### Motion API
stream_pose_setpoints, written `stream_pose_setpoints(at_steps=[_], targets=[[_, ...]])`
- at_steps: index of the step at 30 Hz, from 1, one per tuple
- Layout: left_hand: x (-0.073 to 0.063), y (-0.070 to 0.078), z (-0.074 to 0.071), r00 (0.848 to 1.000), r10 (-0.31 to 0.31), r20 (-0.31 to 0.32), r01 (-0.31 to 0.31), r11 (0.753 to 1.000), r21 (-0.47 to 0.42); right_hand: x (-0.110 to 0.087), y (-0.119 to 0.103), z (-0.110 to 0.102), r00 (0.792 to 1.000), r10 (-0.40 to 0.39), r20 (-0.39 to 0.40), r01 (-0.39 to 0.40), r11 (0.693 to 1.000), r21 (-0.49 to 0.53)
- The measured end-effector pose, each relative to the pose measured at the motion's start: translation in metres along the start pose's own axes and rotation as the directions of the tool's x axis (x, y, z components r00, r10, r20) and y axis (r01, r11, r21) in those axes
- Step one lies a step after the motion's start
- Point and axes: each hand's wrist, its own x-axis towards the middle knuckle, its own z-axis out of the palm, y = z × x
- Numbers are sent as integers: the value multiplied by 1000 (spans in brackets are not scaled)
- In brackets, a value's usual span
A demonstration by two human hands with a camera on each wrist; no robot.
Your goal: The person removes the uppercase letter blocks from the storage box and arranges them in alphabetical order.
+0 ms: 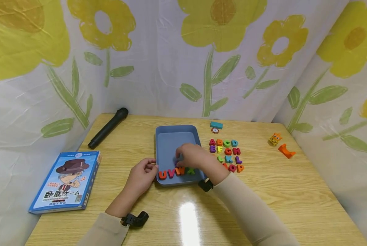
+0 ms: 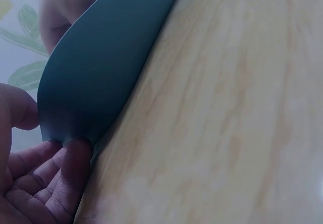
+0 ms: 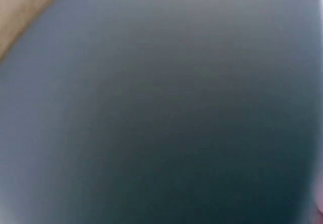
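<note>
A blue-grey tray (image 1: 177, 129) lies on the table. My left hand (image 1: 142, 174) grips its near left wall, thumb at the rim and fingers against the outside, as the left wrist view shows with the tray wall (image 2: 101, 77) close up. Inside the tray, along its near side, stand a red-orange letter U (image 1: 162, 175), a pink letter V (image 1: 171, 173), an orange letter W (image 1: 180, 171) and a green letter X (image 1: 191, 171). Over the tray my right hand (image 1: 194, 159) pinches a purple letter (image 1: 178, 163), mostly hidden under the fingers, just behind the W.
Right of the tray, rows of coloured letters (image 1: 228, 151) lie on the table, partly behind my right wrist. Beyond them are a teal block (image 1: 216, 125) and a round chip (image 1: 215, 130). A yellow figurine (image 1: 275, 139) and orange piece (image 1: 286, 151) sit far right; a microphone (image 1: 108, 128) and game box (image 1: 67, 181) left.
</note>
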Motion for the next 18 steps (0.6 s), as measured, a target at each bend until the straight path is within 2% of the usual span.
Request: stream_pose_setpoints(at_steps=[4,9,14,18], targets=[[0,0,-1,1000,2,1,-2,1000,0,2,0,2,1000,-23,-4,23,999,-32],[0,0,-1,1000,1,2,-1,1000,1,2,0,3,999,-13,-38,10,997,-83],[0,1,-1,1000,6,-1,-6,1000,2,1,-1,4,999,-2,-42,-1,998,-58],[-1,2,0,1000,4,2,-4,1000,0,-1,-1,5,998,-25,-50,23,998,-57]])
